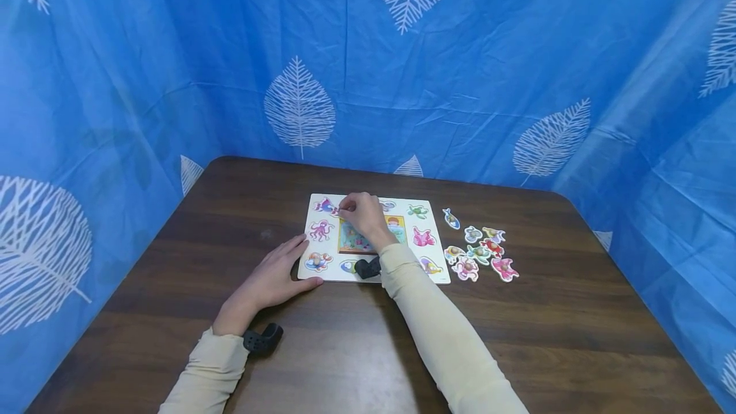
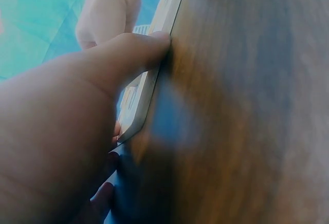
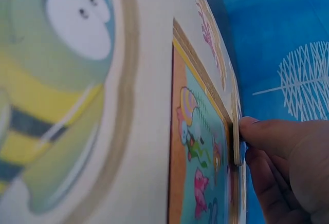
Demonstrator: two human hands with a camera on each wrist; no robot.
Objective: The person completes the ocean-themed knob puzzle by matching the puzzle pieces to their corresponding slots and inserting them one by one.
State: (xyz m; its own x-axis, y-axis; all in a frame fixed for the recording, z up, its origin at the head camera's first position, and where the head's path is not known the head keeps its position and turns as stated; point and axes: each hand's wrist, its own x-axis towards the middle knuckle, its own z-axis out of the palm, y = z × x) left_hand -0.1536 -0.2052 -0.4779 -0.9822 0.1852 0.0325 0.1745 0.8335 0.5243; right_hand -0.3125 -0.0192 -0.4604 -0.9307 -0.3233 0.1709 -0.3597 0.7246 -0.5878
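Blue cloth [image 1: 460, 94] surrounding a wooden table [image 1: 575, 337] suggests a screened-off booth.

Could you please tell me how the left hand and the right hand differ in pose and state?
The left hand is spread at the board's near left corner; the right hand is over the board, toward its far side. The right hand pinches a piece, while the left hand only touches the board. Both come from cream sleeves.

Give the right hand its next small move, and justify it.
Probably ease the pinched piece down onto the puzzle board: the right hand holds it over the far side, while the left hand touches the near left corner, likely steadying the board.
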